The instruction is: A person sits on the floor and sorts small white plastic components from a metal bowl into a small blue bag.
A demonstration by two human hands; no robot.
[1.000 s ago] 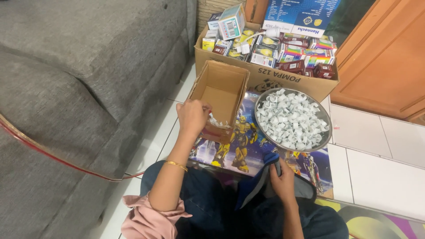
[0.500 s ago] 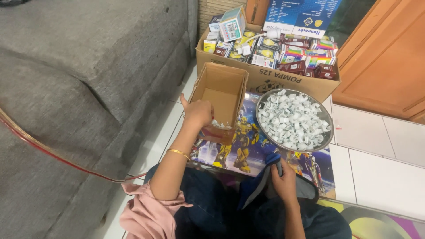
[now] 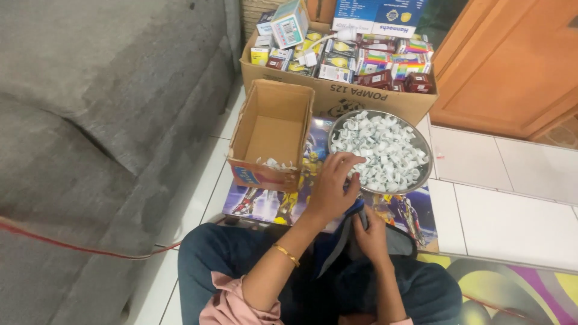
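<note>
Left hand: the left hand (image 3: 333,188) reaches forward over the near rim of the metal bowl (image 3: 421,147), fingers (image 3: 346,159) curled loosely down onto the white clips (image 3: 385,147) at the bowl's near-left edge. I cannot tell whether any clip is actually pinched between them. A thin gold bangle (image 3: 284,254) sits on that wrist.

Right hand: the right hand (image 3: 370,235) rests low in the lap, fingers closed around the edge of a dark bluish thing (image 3: 340,241), perhaps a bag or cloth, which I cannot make out clearly.

Clips: small white plastic pieces heaped in the round metal bowl, filling most of it.

Small box: an open brown cardboard box (image 3: 271,129) stands just left of the bowl, flaps up. A few of the same white clips (image 3: 274,163) lie along its near inside edge; the rest of its floor is bare cardboard.

Mat: bowl and small box both stand on a colourful printed mat (image 3: 265,204) spread over the white floor tiles (image 3: 512,222).

Big carton: a large cardboard carton (image 3: 337,96) behind the bowl, packed with small coloured retail boxes (image 3: 337,63).

Surroundings: grey sofa (image 3: 90,120) to the left, wooden door (image 3: 518,60) at the upper right, a red cord (image 3: 78,248) running across the sofa front.
</note>
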